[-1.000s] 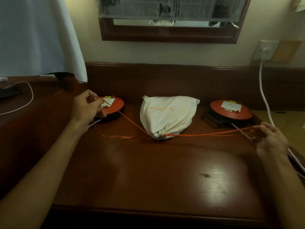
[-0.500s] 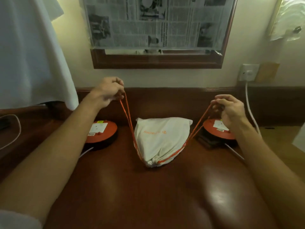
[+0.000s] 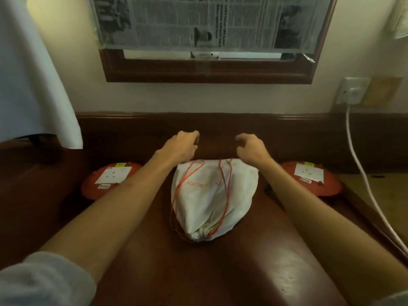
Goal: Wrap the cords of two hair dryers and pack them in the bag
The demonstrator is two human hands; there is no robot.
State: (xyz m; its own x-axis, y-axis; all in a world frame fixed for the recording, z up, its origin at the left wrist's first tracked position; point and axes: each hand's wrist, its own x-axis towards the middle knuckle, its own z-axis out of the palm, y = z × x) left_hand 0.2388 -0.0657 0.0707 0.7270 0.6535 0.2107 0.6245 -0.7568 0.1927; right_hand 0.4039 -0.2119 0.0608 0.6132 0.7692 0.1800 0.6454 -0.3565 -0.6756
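A white drawstring bag (image 3: 212, 199) lies bulging in the middle of the dark wooden desk (image 3: 198, 272), its cinched mouth toward me. Its orange drawstrings (image 3: 225, 195) lie slack in loops over the top of the bag. My left hand (image 3: 182, 146) and my right hand (image 3: 250, 149) hover side by side just past the bag's far end, fingers loosely curled and apart, nothing visibly in them. The string ends stop close under both hands. No hair dryer shows; whatever fills the bag is hidden.
Two round orange cable reels with white socket plates flank the bag, one left (image 3: 110, 180) and one right (image 3: 311, 177). A white cable (image 3: 362, 173) runs from the wall socket (image 3: 353, 91) down the right side. A white cloth (image 3: 33, 74) hangs at left. A newspaper-covered frame (image 3: 209, 65) is above.
Both hands came together from wide apart and dropped toward the bag's far end. The drawstrings, taut in my hands before, now lie slack on the bag. The view tilted down.
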